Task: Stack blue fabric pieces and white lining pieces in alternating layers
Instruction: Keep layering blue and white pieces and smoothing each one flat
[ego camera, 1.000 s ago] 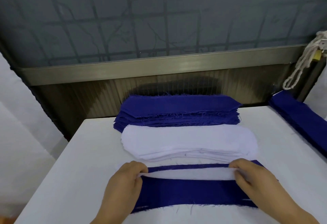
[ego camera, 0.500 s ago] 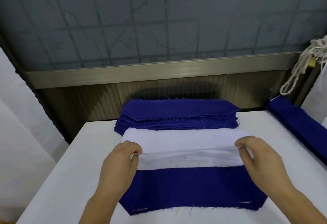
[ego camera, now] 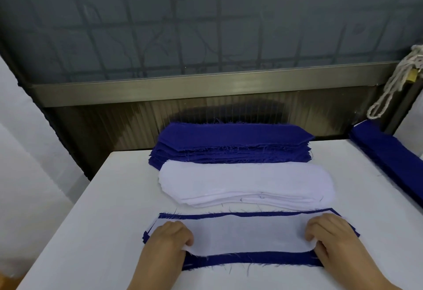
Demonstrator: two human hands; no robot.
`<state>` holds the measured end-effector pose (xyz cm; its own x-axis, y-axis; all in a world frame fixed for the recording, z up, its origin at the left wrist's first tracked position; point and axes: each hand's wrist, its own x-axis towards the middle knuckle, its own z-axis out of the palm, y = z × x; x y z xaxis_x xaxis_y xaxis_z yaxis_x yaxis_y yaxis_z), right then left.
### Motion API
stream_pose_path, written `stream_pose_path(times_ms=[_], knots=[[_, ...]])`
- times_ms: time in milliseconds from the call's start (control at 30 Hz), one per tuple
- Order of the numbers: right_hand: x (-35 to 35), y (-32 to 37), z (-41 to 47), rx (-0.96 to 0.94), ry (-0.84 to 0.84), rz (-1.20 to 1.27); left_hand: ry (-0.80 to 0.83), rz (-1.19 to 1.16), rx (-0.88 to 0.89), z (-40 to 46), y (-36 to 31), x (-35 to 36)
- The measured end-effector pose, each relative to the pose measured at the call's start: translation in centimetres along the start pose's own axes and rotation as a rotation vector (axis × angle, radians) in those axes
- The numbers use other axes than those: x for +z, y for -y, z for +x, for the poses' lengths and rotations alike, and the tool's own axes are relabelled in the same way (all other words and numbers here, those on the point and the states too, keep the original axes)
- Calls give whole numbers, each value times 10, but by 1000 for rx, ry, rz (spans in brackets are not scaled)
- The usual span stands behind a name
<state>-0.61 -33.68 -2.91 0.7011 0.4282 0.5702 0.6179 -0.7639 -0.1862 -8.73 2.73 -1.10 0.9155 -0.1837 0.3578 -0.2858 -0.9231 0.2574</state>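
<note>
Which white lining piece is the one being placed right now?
On the white table, find the near edge below the loose white lining pile. The single white lining piece lies flat on a blue fabric piece, blue bordering it, with the left hand and right hand at its ends.

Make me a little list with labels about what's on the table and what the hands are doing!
table: white
far pile: blue pieces
middle pile: white lining, just in front of the blue pile
near stack: a white piece lies on a blue piece, blue edge showing around it
left hand: holds the white piece's left end
right hand: holds the white piece's right end
right edge: more blue fabric
rope: white, hanging at far right
</note>
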Motion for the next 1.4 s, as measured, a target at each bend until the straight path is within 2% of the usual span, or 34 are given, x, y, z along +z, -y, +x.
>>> stream_pose_path(times_ms=[367,600,733,833,967,1067,1133,1233,1400], knots=[[1,-2,-3,53,-35,-12,-11,-69,-68,-3,-1,7],[-11,4,-4,83,-14,21,109,-179,-174,-5,-6,0],[-5,15,0,38,85,7,153,-231,-162,5,-12,2],[-1,12,0,127,165,-25,181,-186,-151,10,-11,7],[-6,-4,3,277,137,-112,112,-69,-278,12,4,2],[-6,-9,11,293,82,-158,58,10,-352,21,5,-2],[-3,-8,21,265,14,-100,-3,0,-351,33,-2,-2],[8,-5,46,203,-50,-21,-143,-54,-256,54,-15,3],[30,2,67,189,28,15,-149,-83,-285,77,-20,28]])
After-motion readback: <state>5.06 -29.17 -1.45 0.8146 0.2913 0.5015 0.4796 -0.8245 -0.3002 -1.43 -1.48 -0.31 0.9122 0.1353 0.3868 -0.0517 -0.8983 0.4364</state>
